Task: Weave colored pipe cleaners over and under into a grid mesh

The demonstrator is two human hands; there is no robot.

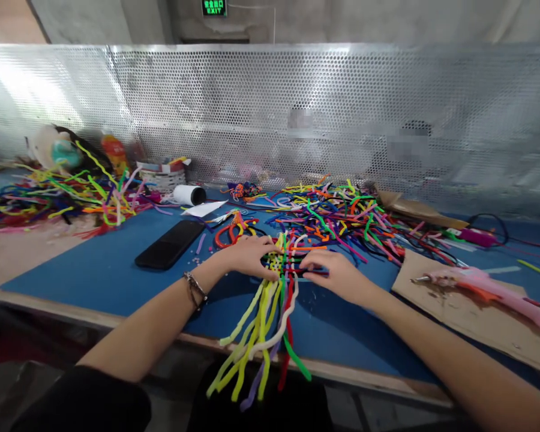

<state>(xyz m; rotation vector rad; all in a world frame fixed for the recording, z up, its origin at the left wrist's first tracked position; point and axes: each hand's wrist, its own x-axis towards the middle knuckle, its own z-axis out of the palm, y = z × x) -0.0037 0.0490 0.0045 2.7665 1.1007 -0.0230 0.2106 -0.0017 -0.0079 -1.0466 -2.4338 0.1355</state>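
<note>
A woven patch of coloured pipe cleaners [276, 263] lies on the blue mat [108, 270], with long loose ends [261, 336] hanging over the table's front edge. My left hand [247, 255] rests on the patch's left side, fingers curled down and pressing it. From the right, my right hand [330, 270] pinches a dark blue pipe cleaner [315, 273] at the weave's edge. A bracelet [195, 288] circles my left wrist.
A big heap of loose pipe cleaners [342, 219] lies behind the hands, another heap [63, 195] at the far left. A black phone [170, 243] lies left. A pink glue gun [495, 291] rests on cardboard [468, 318] at right. A perforated metal screen [270, 114] backs the table.
</note>
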